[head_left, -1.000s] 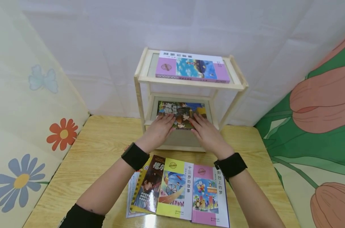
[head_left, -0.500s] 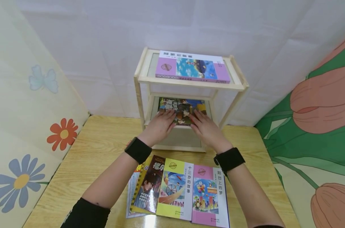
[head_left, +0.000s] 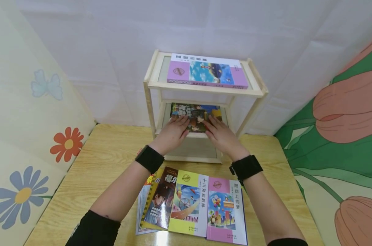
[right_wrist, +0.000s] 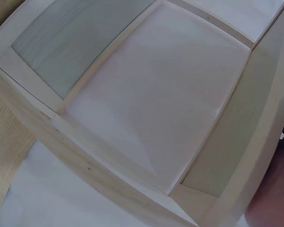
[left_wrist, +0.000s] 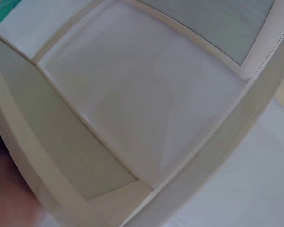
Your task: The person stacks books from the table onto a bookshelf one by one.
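Observation:
A dark comic-style book (head_left: 196,111) with a colourful cover lies flat on the middle shelf of a small wooden rack (head_left: 149,109). From the left, my left hand (head_left: 172,134) rests extended fingers on its near part. My right hand (head_left: 222,136) does the same on the right side, thumb close to the front edge. The hands hide the book's near corners. In the left wrist view only a blurred bit of the left hand (left_wrist: 12,189) shows beside the rack frame; the right hand (right_wrist: 274,184) shows likewise in the right wrist view.
A pink and white book (head_left: 207,71) lies on the rack's top shelf. On the wooden table (head_left: 112,143) in front, a yellow book (head_left: 187,205), a pink book (head_left: 226,212), a brown book (head_left: 161,201) and others overlap in a row. A white cloth hangs behind.
Both hands have moved forward, and the dark book has slid deeper onto the middle shelf. Most of that shift came in the first half second. The other books stay put.

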### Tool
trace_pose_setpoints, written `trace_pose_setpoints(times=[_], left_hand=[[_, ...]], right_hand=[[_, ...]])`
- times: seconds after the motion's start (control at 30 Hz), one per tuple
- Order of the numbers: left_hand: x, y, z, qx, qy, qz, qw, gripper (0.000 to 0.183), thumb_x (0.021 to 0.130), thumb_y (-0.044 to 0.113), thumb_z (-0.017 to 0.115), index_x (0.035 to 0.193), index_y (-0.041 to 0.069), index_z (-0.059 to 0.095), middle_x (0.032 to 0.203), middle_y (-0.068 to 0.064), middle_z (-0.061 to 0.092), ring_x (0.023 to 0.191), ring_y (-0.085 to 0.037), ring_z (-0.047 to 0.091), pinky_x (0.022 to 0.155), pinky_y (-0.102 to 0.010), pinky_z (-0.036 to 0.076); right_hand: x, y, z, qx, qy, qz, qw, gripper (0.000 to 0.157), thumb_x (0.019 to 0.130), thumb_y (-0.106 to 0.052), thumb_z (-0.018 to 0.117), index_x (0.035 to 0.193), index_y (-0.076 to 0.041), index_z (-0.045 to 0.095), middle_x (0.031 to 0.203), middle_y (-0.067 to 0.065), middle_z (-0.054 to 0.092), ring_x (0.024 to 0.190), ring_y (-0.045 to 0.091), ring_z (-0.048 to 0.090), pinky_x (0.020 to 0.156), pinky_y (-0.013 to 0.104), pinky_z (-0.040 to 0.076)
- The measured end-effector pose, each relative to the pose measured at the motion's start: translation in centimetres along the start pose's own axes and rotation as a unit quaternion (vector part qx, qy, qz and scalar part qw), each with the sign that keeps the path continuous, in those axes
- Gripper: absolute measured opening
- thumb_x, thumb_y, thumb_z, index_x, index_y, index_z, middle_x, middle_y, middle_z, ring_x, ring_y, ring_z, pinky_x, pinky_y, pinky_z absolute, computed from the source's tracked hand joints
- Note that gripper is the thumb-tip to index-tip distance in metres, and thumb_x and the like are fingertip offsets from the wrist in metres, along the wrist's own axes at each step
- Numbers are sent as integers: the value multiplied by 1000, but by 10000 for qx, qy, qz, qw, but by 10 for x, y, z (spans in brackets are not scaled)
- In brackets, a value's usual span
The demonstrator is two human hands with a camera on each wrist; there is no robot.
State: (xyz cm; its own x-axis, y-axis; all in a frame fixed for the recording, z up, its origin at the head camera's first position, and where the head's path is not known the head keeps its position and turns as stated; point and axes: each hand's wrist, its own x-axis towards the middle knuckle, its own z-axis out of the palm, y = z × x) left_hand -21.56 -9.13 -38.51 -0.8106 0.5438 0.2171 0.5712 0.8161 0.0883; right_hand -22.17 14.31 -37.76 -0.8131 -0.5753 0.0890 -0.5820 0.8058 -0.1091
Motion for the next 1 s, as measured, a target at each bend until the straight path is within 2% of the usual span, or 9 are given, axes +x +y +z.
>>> trace_pose_setpoints(times=[0.4,1.0], left_hand=[[2,-3,0,12,-145,-40,9999,50,102,29,35,141,-2,35,147,-17,26,135,-27,21,110,-42,14],[-1,-1,4,304,38,-34,9995,52,102,33,31,142,-1,35,147,-17,28,135,-26,22,110,-43,16]], right_hand=[[3,1,1,-63,102,-71,9999,53,103,-35,27,149,-10,26,152,17,14,138,30,9,110,43,13],[1,1,4,-90,31,23,10000,54,103,-38,23,150,-12,22,153,14,10,138,27,5,111,40,8]])
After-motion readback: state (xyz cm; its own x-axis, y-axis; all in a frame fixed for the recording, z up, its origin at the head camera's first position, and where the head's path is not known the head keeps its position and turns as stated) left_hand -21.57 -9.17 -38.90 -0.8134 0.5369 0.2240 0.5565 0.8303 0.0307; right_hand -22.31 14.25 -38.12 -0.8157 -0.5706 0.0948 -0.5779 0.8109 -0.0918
